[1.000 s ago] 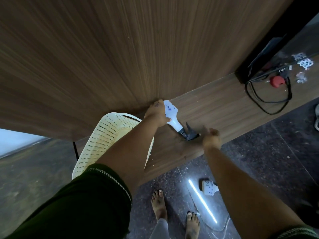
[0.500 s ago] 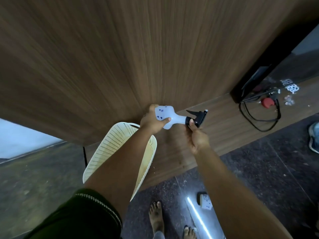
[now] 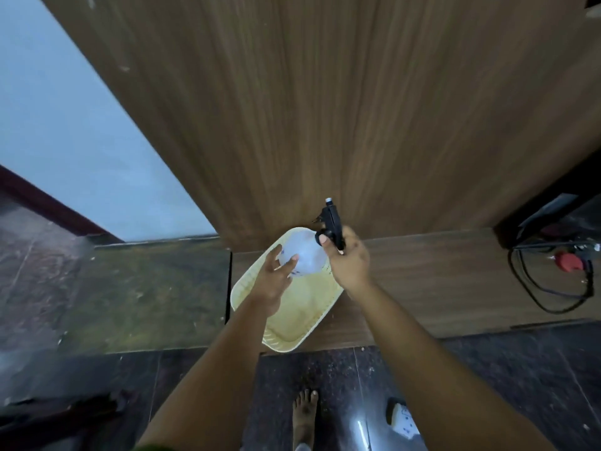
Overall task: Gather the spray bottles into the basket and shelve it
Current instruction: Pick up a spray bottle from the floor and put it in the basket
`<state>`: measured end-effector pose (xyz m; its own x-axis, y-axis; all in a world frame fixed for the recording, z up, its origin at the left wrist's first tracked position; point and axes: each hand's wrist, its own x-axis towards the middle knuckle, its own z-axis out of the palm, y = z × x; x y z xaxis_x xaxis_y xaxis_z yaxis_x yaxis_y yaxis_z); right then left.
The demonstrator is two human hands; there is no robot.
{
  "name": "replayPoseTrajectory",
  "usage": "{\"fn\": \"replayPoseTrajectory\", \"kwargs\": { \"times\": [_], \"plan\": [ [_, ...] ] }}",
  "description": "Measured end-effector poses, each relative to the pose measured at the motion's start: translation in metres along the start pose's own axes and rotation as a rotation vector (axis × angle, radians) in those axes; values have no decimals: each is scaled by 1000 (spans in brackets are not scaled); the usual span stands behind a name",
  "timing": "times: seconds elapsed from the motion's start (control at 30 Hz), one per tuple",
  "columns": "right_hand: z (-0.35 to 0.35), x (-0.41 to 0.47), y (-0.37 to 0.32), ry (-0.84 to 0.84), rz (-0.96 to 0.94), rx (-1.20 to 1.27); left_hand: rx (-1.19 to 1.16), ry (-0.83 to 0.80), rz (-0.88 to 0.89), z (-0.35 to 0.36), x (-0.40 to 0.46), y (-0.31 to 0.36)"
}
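Note:
A white spray bottle [image 3: 305, 255] with a black trigger head hangs upright over the far end of a cream plastic basket [image 3: 286, 333]. My right hand [image 3: 349, 260] grips the black head and neck of the bottle. My left hand [image 3: 271, 279] is under the bottle's body, fingers spread and touching its white side. The basket lies on a low wooden ledge [image 3: 422, 281], and the part of its inside that shows holds nothing.
A tall wooden panel [image 3: 325, 109] rises right behind the basket. A black cable loop [image 3: 549, 288] and a red object [image 3: 569, 263] lie on the ledge at the right. A white socket strip [image 3: 405, 424] and my bare foot [image 3: 304, 415] are on the dark floor below.
The bottle went from lying sideways between both hands to upright over the basket. My left hand has loosened from its body. The view swung left, bringing the basket's inside into sight.

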<state>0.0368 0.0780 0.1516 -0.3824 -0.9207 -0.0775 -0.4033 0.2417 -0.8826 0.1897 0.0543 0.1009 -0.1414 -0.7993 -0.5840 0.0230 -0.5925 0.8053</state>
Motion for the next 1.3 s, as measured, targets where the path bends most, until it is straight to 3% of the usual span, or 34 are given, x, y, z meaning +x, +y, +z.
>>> {"fn": "replayPoseTrajectory", "kwargs": {
  "times": [0.03, 0.13, 0.2, 0.27, 0.33, 0.9, 1.13, 1.3],
  "plan": [
    [9, -2, 1, -27, -4, -1, 118, 106, 28, -8, -4, -2],
    [32, -11, 6, -79, -1, -31, 741, 630, 124, -29, -24, -18],
    [47, -17, 13, -141, 31, -57, 793, 753, -15, -42, -38, -35],
    [61, -23, 20, -204, 50, -86, 654, 684, -200, -54, -41, -50],
    [73, -27, 27, -231, 51, -118, 605, 581, -238, -64, -38, -58],
    [111, -8, 46, -269, 1, -268, 709, 562, 21, -95, 6, -49],
    [125, -3, 54, -150, -17, -297, 875, 342, 166, -99, 53, -23],
    [135, 5, 55, -49, 36, -282, 840, 391, 187, -97, 75, -15]
  ]
}}
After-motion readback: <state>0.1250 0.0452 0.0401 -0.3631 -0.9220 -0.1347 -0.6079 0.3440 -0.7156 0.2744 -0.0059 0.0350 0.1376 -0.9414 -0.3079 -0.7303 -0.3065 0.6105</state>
